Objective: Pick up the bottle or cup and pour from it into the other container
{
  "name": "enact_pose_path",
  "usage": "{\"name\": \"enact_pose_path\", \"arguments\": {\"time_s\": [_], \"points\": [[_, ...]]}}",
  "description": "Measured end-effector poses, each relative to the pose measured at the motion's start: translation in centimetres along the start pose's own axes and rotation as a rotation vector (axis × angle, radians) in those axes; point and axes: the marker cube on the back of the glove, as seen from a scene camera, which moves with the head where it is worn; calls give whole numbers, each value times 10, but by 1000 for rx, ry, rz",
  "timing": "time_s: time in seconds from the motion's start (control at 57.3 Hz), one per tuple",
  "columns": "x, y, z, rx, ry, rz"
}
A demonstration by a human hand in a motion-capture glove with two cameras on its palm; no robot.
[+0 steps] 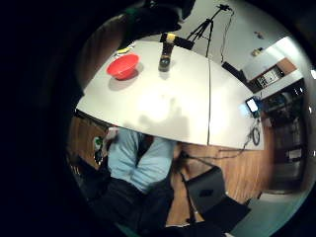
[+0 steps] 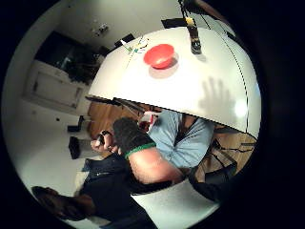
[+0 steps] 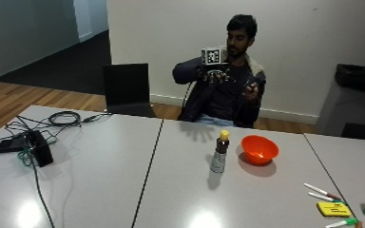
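While the right hand (image 3: 213,75) hovers raised before the chest, fingers spread and holding nothing, the bottle (image 3: 220,153) stands upright on the bench (image 3: 106,166) well below and forward, just beside the bowl (image 3: 259,149).

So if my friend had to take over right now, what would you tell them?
Right hand: raised in front of the person's chest, above the table's far edge, fingers spread, nothing in its grip.
Bottle: dark with a yellow cap, upright on the white table, untouched.
Red bowl: right way up just beside the bottle, on the side toward the markers; nothing can be seen in it.
Done: nothing yet.
Left: reach down, grip the bottle, take off the cap if it is closed, and pour into the bowl.
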Motion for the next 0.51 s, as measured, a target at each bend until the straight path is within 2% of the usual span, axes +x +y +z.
{"name": "enact_pose_path", "arguments": {"time_s": [0.052,0.087,0.209,0.349,0.384,0.436,0.454,0.506], "points": [[7,-3,-2,-40,6,-200],[9,-8,-3,-43,11,-276],[5,3,-3,-54,28,-256],[3,-11,-3,-42,29,-275],[-2,-19,-2,3,24,-171],[-18,-15,2,100,13,200],[-21,-10,3,122,10,268],[-22,-4,4,138,7,285]]}}
